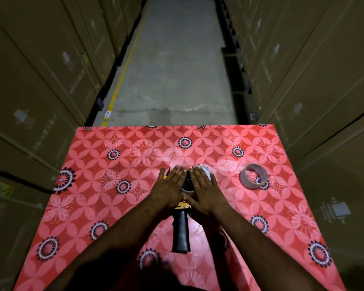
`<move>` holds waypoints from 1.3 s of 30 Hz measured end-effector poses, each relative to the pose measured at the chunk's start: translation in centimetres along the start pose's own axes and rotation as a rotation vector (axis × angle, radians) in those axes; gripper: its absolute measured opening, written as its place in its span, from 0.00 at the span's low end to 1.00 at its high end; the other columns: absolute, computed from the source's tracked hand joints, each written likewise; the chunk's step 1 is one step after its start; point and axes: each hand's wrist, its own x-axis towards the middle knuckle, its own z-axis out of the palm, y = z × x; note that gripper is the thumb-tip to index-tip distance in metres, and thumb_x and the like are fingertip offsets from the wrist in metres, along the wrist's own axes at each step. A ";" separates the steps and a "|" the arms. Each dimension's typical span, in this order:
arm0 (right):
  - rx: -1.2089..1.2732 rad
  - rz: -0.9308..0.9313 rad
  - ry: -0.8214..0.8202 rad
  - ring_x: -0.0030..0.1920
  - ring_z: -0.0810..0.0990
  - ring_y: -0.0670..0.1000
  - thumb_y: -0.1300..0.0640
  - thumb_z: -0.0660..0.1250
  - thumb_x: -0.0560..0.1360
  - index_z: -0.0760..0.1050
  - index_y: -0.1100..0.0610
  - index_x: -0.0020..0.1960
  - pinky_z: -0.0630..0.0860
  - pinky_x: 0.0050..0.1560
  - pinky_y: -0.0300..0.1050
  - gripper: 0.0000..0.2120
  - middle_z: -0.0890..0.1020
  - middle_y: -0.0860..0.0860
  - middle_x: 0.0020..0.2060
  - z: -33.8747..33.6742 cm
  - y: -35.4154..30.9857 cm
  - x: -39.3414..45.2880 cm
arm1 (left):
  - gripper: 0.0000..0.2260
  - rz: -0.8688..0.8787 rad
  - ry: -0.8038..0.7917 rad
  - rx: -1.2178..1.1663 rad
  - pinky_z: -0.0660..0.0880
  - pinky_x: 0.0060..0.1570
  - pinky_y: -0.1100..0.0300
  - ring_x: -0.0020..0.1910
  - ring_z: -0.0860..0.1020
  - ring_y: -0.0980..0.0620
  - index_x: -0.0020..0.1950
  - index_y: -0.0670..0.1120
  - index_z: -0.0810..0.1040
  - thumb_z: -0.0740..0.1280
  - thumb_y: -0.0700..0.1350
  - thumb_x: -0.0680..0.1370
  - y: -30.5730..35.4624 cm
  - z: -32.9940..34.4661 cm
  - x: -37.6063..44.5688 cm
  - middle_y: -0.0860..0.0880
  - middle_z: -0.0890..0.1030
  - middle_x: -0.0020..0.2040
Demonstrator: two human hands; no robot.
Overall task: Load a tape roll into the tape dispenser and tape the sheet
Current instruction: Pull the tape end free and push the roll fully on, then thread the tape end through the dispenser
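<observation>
Both hands lie flat with fingers stretched out, palms down over the head of the yellow-and-black handheld tape dispenser (182, 223); whether either palm actually clamps it cannot be told from up here. Left hand (170, 189) covers the dispenser's left side, right hand (204, 191) covers the right, fingertips pointing to twelve o'clock, thumbs nearly meeting over the yellow frame. Between the two hands a dark round hub shows through. Under the right hand's fingers peeks a white roll with faint print (206, 172), too blurred to read. Black ribbed handle of the dispenser runs out toward six o'clock, lying on the surface between the forearms.

Everything sits on the red sheet patterned with pale petals and dark-ringed flowers (114, 164), which covers the whole work surface. At three o'clock from the hands, well apart from them, lies a roll of clear tape on a brownish core (253, 176), flat on its side, untouched, hole facing up.

Beyond the sheet's far edge, at twelve o'clock, a grey concrete aisle floor (177, 70) runs away with a yellow line painted along its left side. Tall stacks of brown cardboard cartons (40, 70) wall the aisle at nine and three o'clock; pale labels are stuck on them, but the writing is too dim and smeared to read.
</observation>
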 end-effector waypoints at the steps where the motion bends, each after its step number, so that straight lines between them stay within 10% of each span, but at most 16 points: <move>1: -0.015 -0.001 -0.015 0.82 0.39 0.52 0.30 0.47 0.79 0.42 0.56 0.82 0.40 0.80 0.60 0.43 0.45 0.53 0.83 -0.4 0.0 0.1 | 0.36 0.016 -0.009 -0.019 0.34 0.77 0.40 0.83 0.36 0.49 0.83 0.47 0.39 0.52 0.61 0.84 -0.4 -0.5 -0.1 0.48 0.40 0.84; 6: 0.085 0.023 0.058 0.82 0.45 0.53 0.35 0.54 0.80 0.46 0.56 0.82 0.48 0.80 0.61 0.40 0.49 0.54 0.82 -2.2 -0.8 -1.5 | 0.31 -0.089 0.323 -0.449 0.51 0.76 0.46 0.82 0.51 0.49 0.83 0.54 0.53 0.62 0.53 0.82 -2.1 0.5 -2.8 0.51 0.58 0.83; 11: 0.351 0.186 0.293 0.63 0.73 0.59 0.48 0.66 0.77 0.70 0.56 0.67 0.75 0.58 0.53 0.22 0.75 0.56 0.62 -1.5 -4.0 -4.8 | 0.13 -0.385 0.738 -0.758 0.78 0.54 0.53 0.54 0.77 0.53 0.63 0.59 0.77 0.66 0.48 0.79 -3.3 5.7 -8.1 0.56 0.74 0.54; 17: 0.432 0.185 0.022 0.57 0.79 0.59 0.44 0.64 0.78 0.58 0.47 0.76 0.77 0.48 0.52 0.30 0.75 0.55 0.62 0.8 -7.3 -6.4 | 0.12 -0.257 0.689 -0.548 0.75 0.41 0.62 0.44 0.81 0.60 0.60 0.61 0.81 0.68 0.57 0.77 -2.7 6.8 -9.5 0.59 0.85 0.47; 29: 0.529 0.292 0.032 0.60 0.76 0.61 0.51 0.68 0.77 0.64 0.56 0.72 0.69 0.48 0.46 0.27 0.75 0.59 0.60 1.1 -8.4 -6.0 | 0.11 -0.214 0.697 -0.187 0.68 0.39 0.56 0.32 0.79 0.50 0.37 0.52 0.84 0.74 0.57 0.74 -1.5 5.7 -8.1 0.52 0.81 0.34; 39: 0.550 0.285 0.046 0.62 0.75 0.60 0.52 0.69 0.77 0.62 0.54 0.75 0.68 0.51 0.45 0.30 0.75 0.59 0.61 1.0 -8.4 -6.2 | 0.14 -0.458 0.739 -0.644 0.72 0.33 0.64 0.34 0.75 0.67 0.48 0.59 0.80 0.64 0.67 0.74 -2.2 7.2 -8.8 0.63 0.78 0.39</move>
